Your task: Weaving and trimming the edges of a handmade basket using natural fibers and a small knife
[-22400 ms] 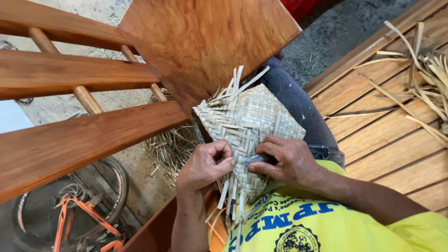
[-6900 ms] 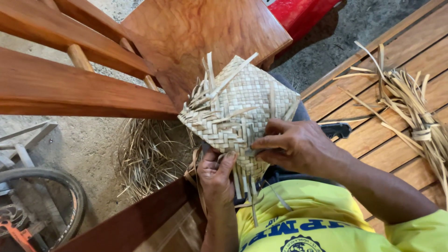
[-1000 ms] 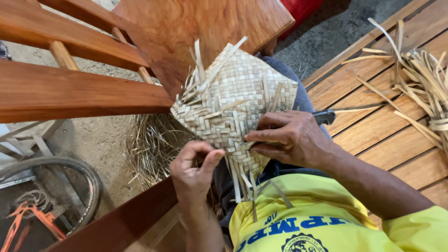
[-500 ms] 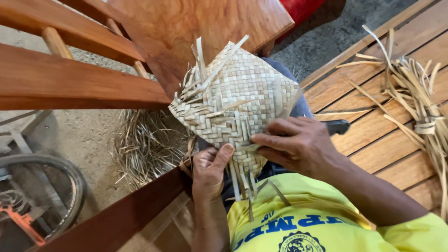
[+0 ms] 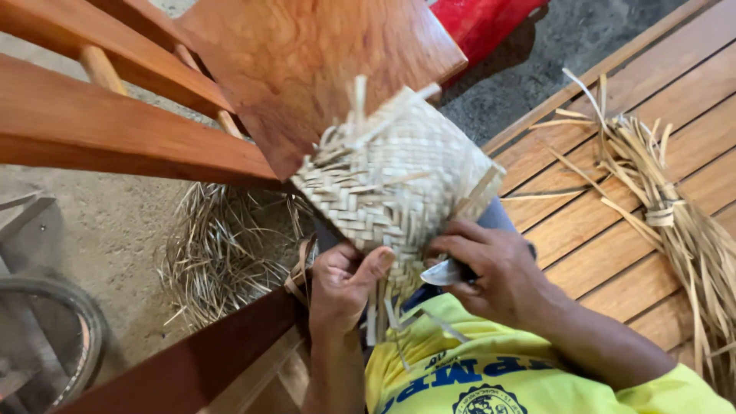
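A partly woven basket of pale flat straw strips [image 5: 395, 180] rests on my lap, its loose ends sticking out at the top and hanging down at the bottom. My left hand [image 5: 345, 284] grips the hanging strips at the basket's lower edge, thumb pressed against the weave. My right hand [image 5: 483, 268] is closed on a small knife whose metal blade [image 5: 443, 274] points left toward those strips, just under the basket's lower right side.
A wooden chair with a seat [image 5: 314, 69] and rails [image 5: 123, 138] stands to the left. Straw scraps [image 5: 222, 253] lie on the concrete floor. A tied bundle of straw strips [image 5: 675, 222] lies on the slatted wooden platform [image 5: 606, 253]. A bicycle wheel [image 5: 54, 337] sits lower left; a red object [image 5: 483, 23] sits at the top.
My left hand has shifted up onto the hanging strips. The knife blade now shows in my right hand at the basket's bottom edge. The basket has turned slightly.
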